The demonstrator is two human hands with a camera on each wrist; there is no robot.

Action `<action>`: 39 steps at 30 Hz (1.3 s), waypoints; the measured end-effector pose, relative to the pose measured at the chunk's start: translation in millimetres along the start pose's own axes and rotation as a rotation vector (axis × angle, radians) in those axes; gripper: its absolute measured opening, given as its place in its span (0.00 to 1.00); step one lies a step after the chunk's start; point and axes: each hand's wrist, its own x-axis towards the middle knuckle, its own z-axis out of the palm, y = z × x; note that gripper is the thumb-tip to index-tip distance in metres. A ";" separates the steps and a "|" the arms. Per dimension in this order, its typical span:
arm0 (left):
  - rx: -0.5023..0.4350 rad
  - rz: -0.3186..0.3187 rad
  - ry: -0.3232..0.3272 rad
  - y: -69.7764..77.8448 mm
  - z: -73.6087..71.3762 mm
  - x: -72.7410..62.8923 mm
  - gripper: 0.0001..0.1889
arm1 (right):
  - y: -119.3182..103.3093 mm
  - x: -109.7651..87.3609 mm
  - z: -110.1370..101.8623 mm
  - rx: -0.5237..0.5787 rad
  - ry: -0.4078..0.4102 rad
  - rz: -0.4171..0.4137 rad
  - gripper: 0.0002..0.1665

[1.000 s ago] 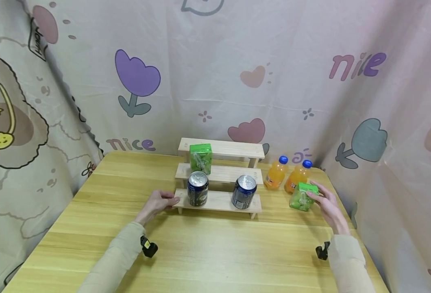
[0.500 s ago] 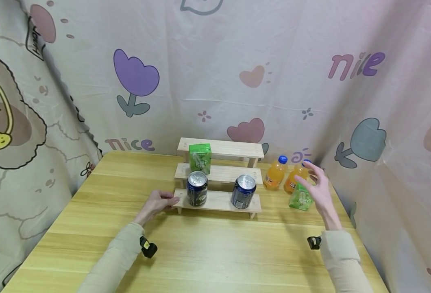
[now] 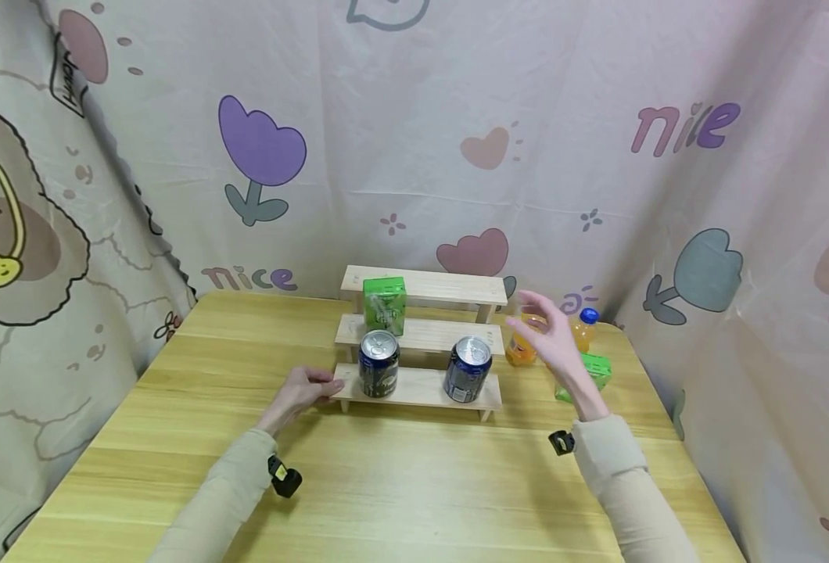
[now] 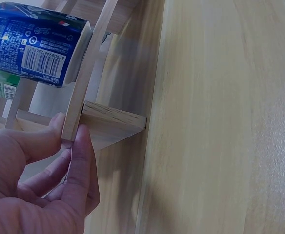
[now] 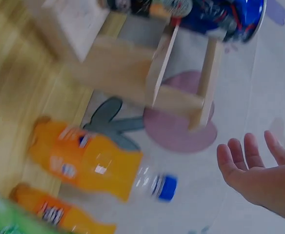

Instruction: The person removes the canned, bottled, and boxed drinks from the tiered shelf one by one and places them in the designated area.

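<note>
My left hand (image 3: 307, 391) pinches the left end of the lowest step of a wooden three-step shelf (image 3: 421, 387); thumb on top and fingers beneath show in the left wrist view. My right hand (image 3: 554, 338), fingers spread and holding nothing, hangs in front of an orange soda bottle (image 3: 520, 352), partly covering it. The right wrist view shows this bottle (image 5: 91, 158) with its blue cap, apart from the fingers. Two dark blue cans (image 3: 379, 364) stand on the lowest step, the other can (image 3: 468, 369) toward its right end. A green drink carton (image 3: 385, 306) stands on the middle step.
Right of the shelf, a second orange bottle (image 3: 583, 330) and another green carton (image 3: 596, 371) stand on the wooden table (image 3: 414, 485), partly hidden by my right hand and forearm. A patterned curtain (image 3: 386, 141) hangs behind the table and along both sides.
My right hand has let go of the green carton at the right, risen, and moved left to the nearer-shelf orange bottle. The left hand has kept its pinch on the shelf.
</note>
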 end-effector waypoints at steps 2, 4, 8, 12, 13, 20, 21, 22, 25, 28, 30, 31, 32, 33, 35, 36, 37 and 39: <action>0.001 0.003 -0.002 -0.3 0.0 0.0 0.21 | -4.3 5.0 7.9 0.018 -0.031 -0.005 0.36; -0.003 0.008 -0.006 -0.8 0.0 0.2 0.21 | -9.0 9.4 15.2 0.017 -0.058 -0.018 0.35; -0.009 0.012 -0.002 -1.8 -0.3 1.2 0.20 | -20.0 17.3 28.8 0.023 -0.117 -0.046 0.34; -0.009 0.013 0.000 -2.6 -0.5 2.2 0.20 | -28.8 24.4 41.0 0.040 -0.173 -0.070 0.34; -0.008 0.012 0.000 -2.5 -0.4 2.2 0.20 | -30.5 25.9 43.7 0.046 -0.183 -0.074 0.34; 0.002 -0.002 0.000 -1.1 0.1 1.3 0.21 | -43.2 35.5 63.6 0.067 -0.251 -0.047 0.36; -0.001 -0.005 -0.001 -1.0 0.1 1.3 0.21 | -44.4 37.3 66.7 0.071 -0.261 -0.047 0.36; -0.003 -0.007 0.000 -1.0 0.2 1.3 0.21 | -45.6 39.3 69.9 0.073 -0.268 -0.045 0.36; -0.009 -0.008 0.002 -1.1 0.0 1.6 0.21 | -49.4 44.7 78.6 0.086 -0.295 -0.035 0.36; -0.008 -0.009 0.002 -1.4 -0.4 1.9 0.21 | -52.7 49.9 87.0 0.100 -0.323 -0.030 0.37; -0.011 -0.010 0.000 -1.4 -0.7 2.1 0.21 | -54.7 53.1 92.5 0.107 -0.342 -0.026 0.37; -0.015 -0.014 -0.002 -1.5 -0.7 2.3 0.21 | -55.5 54.7 95.4 0.107 -0.348 -0.022 0.37; -0.017 -0.015 -0.004 -1.7 -0.8 2.4 0.21 | -56.0 56.2 98.2 0.106 -0.353 -0.017 0.38; -0.019 -0.018 -0.005 -1.7 -0.8 2.6 0.21 | -56.7 57.5 100.7 0.106 -0.358 -0.009 0.38; -0.027 -0.024 -0.006 -1.5 -0.5 2.6 0.21 | -57.9 59.5 105.4 0.104 -0.364 0.007 0.38; -0.029 -0.027 -0.006 -1.4 -0.4 2.6 0.21 | -58.3 60.5 107.7 0.105 -0.366 0.013 0.38; -0.029 -0.029 -0.006 -1.4 -0.2 2.7 0.21 | -58.6 61.4 109.7 0.108 -0.368 0.018 0.39; -0.024 -0.026 -0.006 -1.2 0.0 2.6 0.22 | -59.0 62.8 113.6 0.118 -0.373 0.029 0.39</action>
